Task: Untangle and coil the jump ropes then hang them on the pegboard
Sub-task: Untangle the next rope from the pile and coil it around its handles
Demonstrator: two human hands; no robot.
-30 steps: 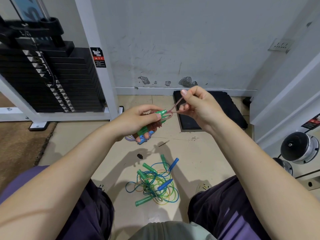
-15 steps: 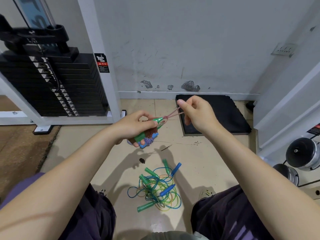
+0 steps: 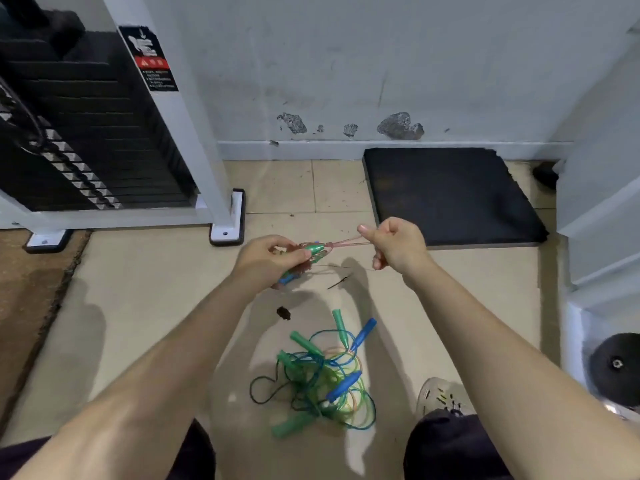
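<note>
Head view: left hand (image 3: 268,261) grips coiled bundle with green handle (image 3: 313,250); right hand (image 3: 396,242) pinches pink rope (image 3: 346,241) taut beside it. Tangled ropes (image 3: 322,375) on floor (image 3: 156,289) between knees; bare tile left, black mat (image 3: 450,195) at wall edge

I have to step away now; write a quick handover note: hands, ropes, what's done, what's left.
Left hand grips a bundle of handles, one green handle poking out.
Right hand pinches the pinkish cord, pulled out to the right from that bundle.
The tangled pile of green and blue ropes lies on the floor between the knees, untouched.
Done: nothing hung; no pegboard in view.
Left: finish coiling the held rope, untangle the pile, coil each rope, hang all.
</note>
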